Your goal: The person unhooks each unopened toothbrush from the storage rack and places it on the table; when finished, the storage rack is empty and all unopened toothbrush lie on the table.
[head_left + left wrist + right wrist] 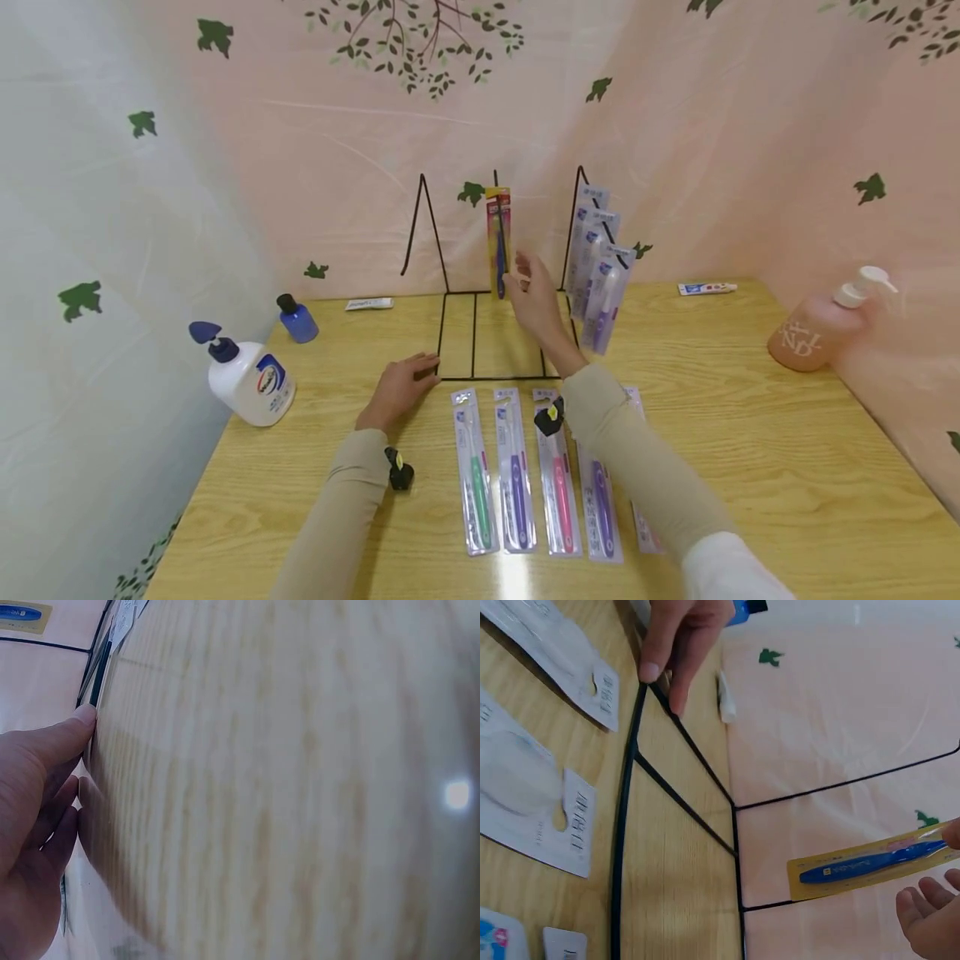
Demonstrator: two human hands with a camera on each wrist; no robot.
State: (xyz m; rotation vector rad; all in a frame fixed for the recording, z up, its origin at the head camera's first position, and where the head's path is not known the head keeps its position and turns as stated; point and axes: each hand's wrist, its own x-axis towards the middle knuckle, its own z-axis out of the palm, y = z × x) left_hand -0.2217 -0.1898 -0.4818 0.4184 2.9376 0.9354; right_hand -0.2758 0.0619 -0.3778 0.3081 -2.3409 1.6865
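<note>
A black wire rack (495, 333) stands at the back of the wooden table (750, 467). A yellow pack with a blue toothbrush (498, 237) hangs on its middle hook, also seen in the right wrist view (862, 864). My right hand (528, 287) is beside the pack's lower end with its fingers (922, 907) loosely spread and a small gap to the pack. My left hand (401, 383) lies flat on the table. Its thumb tip (85, 716) presses the rack's front base wire (99, 671) at the left corner (641, 690).
Several toothbrush packs (517, 475) lie in a row in front of the rack, and more packs (600, 267) hang on its right hook. At the left stand a white pump bottle (251, 379) and a blue bottle (297, 321); a pink pump bottle (817, 329) stands right. Toothpaste tubes (707, 288) lie by the wall.
</note>
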